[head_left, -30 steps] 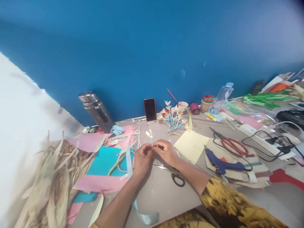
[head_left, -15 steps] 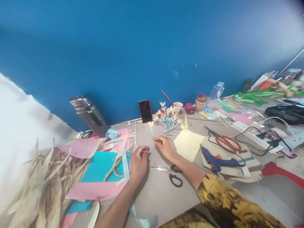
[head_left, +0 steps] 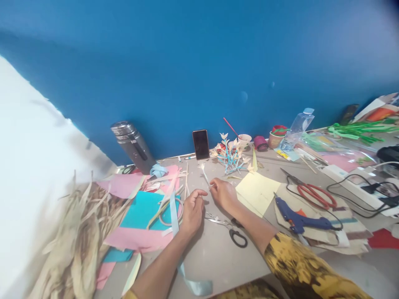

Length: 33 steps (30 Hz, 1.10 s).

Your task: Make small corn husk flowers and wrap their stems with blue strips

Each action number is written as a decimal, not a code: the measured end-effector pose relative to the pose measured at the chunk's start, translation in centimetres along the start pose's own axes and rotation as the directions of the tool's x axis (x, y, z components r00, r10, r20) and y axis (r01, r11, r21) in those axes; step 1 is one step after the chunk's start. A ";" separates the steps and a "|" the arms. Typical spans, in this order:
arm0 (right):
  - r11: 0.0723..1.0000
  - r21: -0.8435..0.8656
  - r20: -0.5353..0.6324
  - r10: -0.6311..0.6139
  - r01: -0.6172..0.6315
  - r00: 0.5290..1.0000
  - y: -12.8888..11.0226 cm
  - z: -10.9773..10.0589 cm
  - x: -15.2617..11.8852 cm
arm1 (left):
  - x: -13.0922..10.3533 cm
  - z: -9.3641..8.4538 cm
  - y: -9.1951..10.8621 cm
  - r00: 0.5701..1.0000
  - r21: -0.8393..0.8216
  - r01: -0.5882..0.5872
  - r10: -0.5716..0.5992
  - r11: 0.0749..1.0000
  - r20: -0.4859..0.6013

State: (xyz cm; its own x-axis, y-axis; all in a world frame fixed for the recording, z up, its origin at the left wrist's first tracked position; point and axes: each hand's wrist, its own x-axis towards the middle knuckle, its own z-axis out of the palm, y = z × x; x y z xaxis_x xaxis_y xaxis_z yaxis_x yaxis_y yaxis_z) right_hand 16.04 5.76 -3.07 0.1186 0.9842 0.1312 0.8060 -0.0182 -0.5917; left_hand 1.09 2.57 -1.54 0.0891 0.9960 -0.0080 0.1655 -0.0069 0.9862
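My right hand [head_left: 223,194] pinches the thin pale stem of a small craft flower [head_left: 205,174] between thumb and fingertips, its cream tip pointing up and away. Close by on the left, my left hand [head_left: 193,211] has its index finger stretched toward the right fingertips. The thumb sits a little apart below it, and I see nothing in that hand. Black-handled scissors [head_left: 238,239] lie beneath the hands, partly hidden by my right forearm. A light blue ribbon [head_left: 174,211] runs under my left forearm. Beyond the hands stands a cluster of cream flowers on blue stems [head_left: 230,160].
Dried husks [head_left: 79,245] and coloured sheets [head_left: 140,209] cover the left. A flask [head_left: 134,147] and a phone [head_left: 201,144] stand at the wall. To the right lie yellow paper [head_left: 258,193], a blue glue gun [head_left: 301,218], red-handled scissors [head_left: 316,195] and a power strip [head_left: 349,187].
The view has swung left, so everything sits further right in the picture. The flower now leans more to the left. My left index finger is straighter; my right hand keeps its pinch.
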 end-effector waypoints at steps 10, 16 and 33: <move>1.000 -0.023 -0.034 0.006 -0.007 0.999 -0.3 0.3 -0.1 | -0.1 0.1 0.3 0.999 0.008 -0.018 0.017 1.000 0.037; 1.000 -0.028 -0.084 0.012 -0.015 0.996 -0.6 0.3 0.0 | -0.7 0.3 0.7 0.997 0.044 -0.035 0.032 0.998 0.069; 0.579 0.782 -0.308 0.036 0.231 0.951 -0.4 -4.7 -0.8 | -0.1 0.3 0.5 0.990 0.064 -0.141 0.140 0.988 0.010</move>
State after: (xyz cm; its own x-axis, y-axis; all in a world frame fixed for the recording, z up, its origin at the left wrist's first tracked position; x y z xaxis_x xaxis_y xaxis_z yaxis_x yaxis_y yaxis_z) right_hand 18.38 4.17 0.81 0.3205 0.8811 0.3479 0.0402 0.3543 -0.9343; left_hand 1.42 2.41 -1.05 0.1217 0.9842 0.1288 0.2142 -0.1527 0.9648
